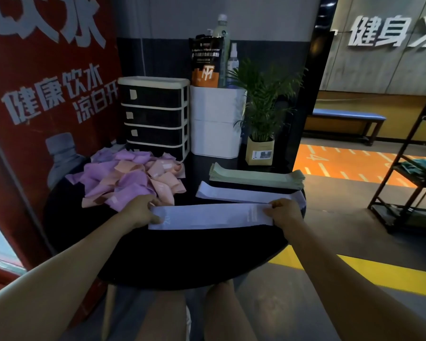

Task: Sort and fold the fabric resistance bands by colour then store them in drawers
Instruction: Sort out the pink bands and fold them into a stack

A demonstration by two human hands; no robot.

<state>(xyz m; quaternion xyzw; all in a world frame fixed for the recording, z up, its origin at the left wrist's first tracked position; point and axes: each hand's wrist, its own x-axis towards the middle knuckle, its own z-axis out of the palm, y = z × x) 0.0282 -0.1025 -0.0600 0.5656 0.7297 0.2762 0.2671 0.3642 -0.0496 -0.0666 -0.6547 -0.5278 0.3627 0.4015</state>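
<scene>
Flat pale-lilac fabric resistance band, long axis left–right near the round black table's front edge, pinched at 1 end each by left hand and right hand.

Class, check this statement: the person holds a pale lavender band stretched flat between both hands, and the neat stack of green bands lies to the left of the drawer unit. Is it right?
Not quite. The head view shows the green bands stacked to the right of the drawer unit, in front of the white bin. The rest stands: the left hand and right hand hold the lavender band flat by its ends.
</scene>
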